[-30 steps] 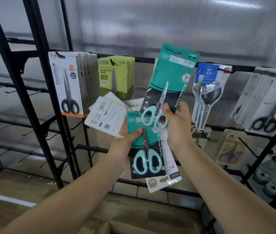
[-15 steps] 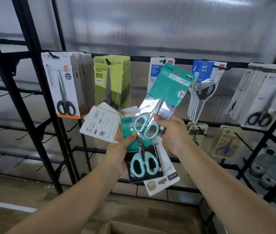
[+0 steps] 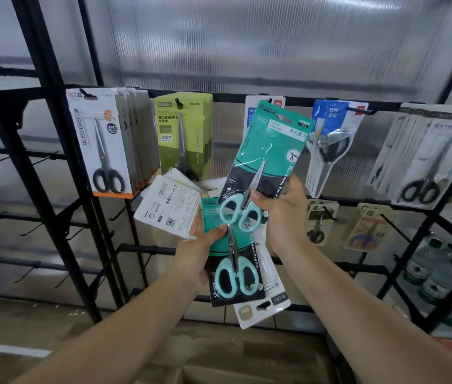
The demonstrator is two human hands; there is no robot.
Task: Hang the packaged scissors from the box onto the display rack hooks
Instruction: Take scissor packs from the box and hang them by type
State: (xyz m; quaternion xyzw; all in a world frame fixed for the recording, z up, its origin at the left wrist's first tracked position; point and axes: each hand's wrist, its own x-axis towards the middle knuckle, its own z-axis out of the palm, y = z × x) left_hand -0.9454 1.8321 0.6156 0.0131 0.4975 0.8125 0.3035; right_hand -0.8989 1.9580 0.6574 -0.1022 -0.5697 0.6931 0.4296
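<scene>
Now my right hand [image 3: 283, 214] pinches 1 teal scissors pack [image 3: 270, 151], tilted, raised in front of the display rack [image 3: 53, 162], just below its top hooks. My left hand [image 3: 197, 259] grips a fanned stack of packs [image 3: 236, 267] below it.

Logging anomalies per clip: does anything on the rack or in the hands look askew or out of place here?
Mostly tidy. The teal scissors pack pinched in the right hand is tilted and not on a hook. The left hand holds a fanned stack, with one white pack upside down, its hang slot at the bottom.
</scene>
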